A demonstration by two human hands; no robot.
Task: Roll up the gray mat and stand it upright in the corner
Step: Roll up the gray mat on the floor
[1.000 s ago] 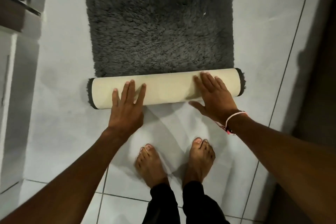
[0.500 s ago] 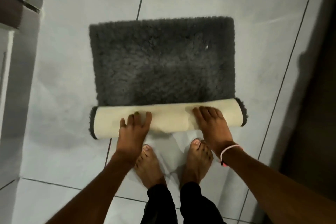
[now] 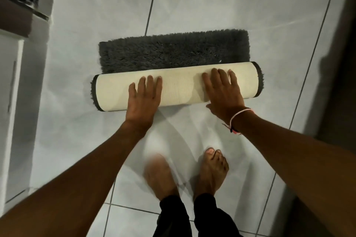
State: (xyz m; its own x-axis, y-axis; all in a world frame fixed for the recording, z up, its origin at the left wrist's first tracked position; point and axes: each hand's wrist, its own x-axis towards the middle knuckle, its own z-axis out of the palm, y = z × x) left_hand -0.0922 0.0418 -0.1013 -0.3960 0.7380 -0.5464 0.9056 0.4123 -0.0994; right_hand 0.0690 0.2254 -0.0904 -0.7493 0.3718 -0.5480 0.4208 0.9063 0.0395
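Observation:
The gray shaggy mat [image 3: 173, 52] lies on the tiled floor, mostly rolled. Its rolled part [image 3: 179, 87] shows the cream backing outward and lies crosswise in front of me, with a short strip of gray pile still flat beyond it. My left hand [image 3: 144, 96] rests flat on the roll's left-middle, fingers stretched forward. On the right part of the roll, my right hand [image 3: 221, 90] presses palm-down, a pink cord at its wrist. Neither hand wraps around the roll.
A white cabinet [image 3: 11, 102] stands along the left, with a dark shelf edge [image 3: 23, 5] above it. A dark wall or door [image 3: 339, 63] runs down the right. My bare feet [image 3: 212, 171] stand on the light floor tiles [image 3: 96, 25] just behind the roll; the left foot is blurred.
The roll has been pushed away from me and has grown thicker, leaving less gray pile flat. Both hands moved forward with it, and my left foot is stepping.

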